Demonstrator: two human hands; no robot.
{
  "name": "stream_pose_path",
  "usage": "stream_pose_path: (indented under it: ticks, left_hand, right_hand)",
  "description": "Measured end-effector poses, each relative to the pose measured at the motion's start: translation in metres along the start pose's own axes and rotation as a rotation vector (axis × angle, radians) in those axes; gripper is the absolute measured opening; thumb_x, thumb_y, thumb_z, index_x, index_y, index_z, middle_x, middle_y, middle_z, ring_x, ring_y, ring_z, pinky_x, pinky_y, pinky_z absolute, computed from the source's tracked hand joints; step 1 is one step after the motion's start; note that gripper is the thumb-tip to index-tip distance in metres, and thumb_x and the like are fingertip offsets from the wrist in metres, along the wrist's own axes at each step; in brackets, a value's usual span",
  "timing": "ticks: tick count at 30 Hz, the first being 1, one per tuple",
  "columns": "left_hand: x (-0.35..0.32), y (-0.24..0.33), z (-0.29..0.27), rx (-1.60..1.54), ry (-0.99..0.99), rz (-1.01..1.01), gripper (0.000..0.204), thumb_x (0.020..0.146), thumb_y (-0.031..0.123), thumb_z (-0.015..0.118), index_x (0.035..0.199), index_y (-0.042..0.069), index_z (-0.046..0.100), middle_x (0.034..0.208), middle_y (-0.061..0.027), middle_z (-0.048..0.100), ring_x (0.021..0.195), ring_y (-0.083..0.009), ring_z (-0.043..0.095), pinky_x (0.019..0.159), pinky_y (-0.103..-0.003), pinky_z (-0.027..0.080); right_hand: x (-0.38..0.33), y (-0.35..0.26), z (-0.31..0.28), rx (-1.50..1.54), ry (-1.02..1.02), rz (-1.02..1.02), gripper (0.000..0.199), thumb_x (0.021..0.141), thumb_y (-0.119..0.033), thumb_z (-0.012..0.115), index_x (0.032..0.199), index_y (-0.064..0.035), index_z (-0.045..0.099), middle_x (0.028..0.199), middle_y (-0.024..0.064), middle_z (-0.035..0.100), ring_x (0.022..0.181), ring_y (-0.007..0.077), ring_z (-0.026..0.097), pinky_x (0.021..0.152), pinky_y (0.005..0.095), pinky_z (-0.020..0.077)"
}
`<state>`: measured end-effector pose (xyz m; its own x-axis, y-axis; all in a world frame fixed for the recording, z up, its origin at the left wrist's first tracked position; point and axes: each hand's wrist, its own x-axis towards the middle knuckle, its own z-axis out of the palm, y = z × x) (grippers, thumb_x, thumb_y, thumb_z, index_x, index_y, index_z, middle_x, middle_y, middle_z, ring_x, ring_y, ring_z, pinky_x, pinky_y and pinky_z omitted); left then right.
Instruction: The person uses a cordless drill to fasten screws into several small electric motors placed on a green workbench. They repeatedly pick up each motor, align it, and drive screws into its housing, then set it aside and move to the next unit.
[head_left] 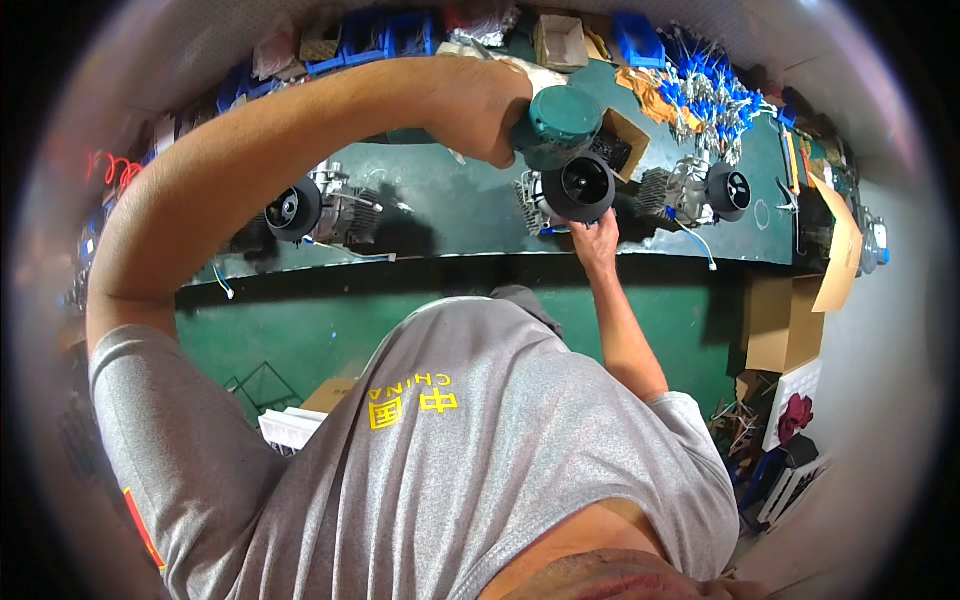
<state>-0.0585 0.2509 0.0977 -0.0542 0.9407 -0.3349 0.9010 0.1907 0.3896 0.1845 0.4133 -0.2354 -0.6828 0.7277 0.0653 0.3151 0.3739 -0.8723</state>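
My left hand reaches in from the left and is closed around a teal-green, round-bodied tool. Its kind is unclear, and its lower end is hidden. Just below it stands a small engine with a black, cup-shaped wheel facing up toward me. At that wheel's near edge, my right hand grips the engine; the fingertips are partly hidden under it. An open cardboard box holding small dark parts sits right behind the wheel.
Similar engines stand on the green bench, one at left and one at right, with wires hanging over the front edge. Blue-capped cables are heaped at the back right. Blue bins line the back. A cardboard carton stands below right.
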Motion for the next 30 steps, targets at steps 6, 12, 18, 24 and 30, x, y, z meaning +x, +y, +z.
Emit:
stream_pose_path:
  ticks: [6,12,18,24,30]
  left_hand:
    - [-0.029,-0.005,-0.005,-0.049,0.233,0.059,0.044,0.077,0.027,0.083,0.112,0.007,0.065,0.097,-0.0157,0.070,0.090,-0.0355,0.066,0.079,-0.042,0.052]
    - [-0.075,-0.014,0.034,-0.468,0.399,-0.128,0.048,0.086,0.013,0.081,0.128,0.006,0.058,0.110,-0.0046,0.067,0.101,-0.0125,0.059,0.090,-0.031,0.051]
    - [-0.081,0.013,0.073,-0.765,0.682,-0.258,0.035,0.088,0.013,0.077,0.120,0.003,0.066,0.102,-0.0019,0.068,0.091,-0.0108,0.058,0.082,-0.030,0.052]
    - [-0.104,0.020,0.137,-0.839,0.918,-0.401,0.034,0.088,0.017,0.079,0.117,0.003,0.068,0.106,-0.0034,0.070,0.095,-0.0148,0.063,0.087,-0.032,0.052]
    - [-0.123,0.030,0.172,-0.916,1.037,-0.512,0.032,0.090,0.012,0.076,0.120,0.004,0.067,0.105,-0.0032,0.069,0.091,-0.0121,0.062,0.081,-0.028,0.052]
  right_hand:
    - [0.002,-0.019,-0.024,-0.109,0.012,0.019,0.061,0.076,-0.023,0.082,0.130,-0.0054,0.059,0.100,0.0120,0.061,0.092,0.0262,0.060,0.085,0.0377,0.0503]
    - [0.027,-0.024,-0.074,0.087,0.178,0.026,0.052,0.083,-0.019,0.074,0.128,0.0029,0.060,0.091,0.0103,0.069,0.076,0.0141,0.060,0.073,0.0297,0.0512]
    - [0.123,0.049,-0.052,-0.277,0.189,0.093,0.065,0.079,-0.038,0.071,0.127,0.0039,0.056,0.109,0.0272,0.068,0.103,0.0400,0.067,0.090,0.0444,0.0524]
    - [0.187,0.077,-0.027,-0.706,0.133,0.473,0.054,0.079,-0.037,0.075,0.114,0.0017,0.059,0.113,0.0250,0.068,0.100,0.0403,0.070,0.086,0.0498,0.0577]
    - [0.215,0.078,-0.024,-0.646,0.100,0.527,0.024,0.089,-0.013,0.063,0.108,0.0003,0.069,0.114,0.0234,0.070,0.107,0.0416,0.068,0.090,0.0480,0.0572]
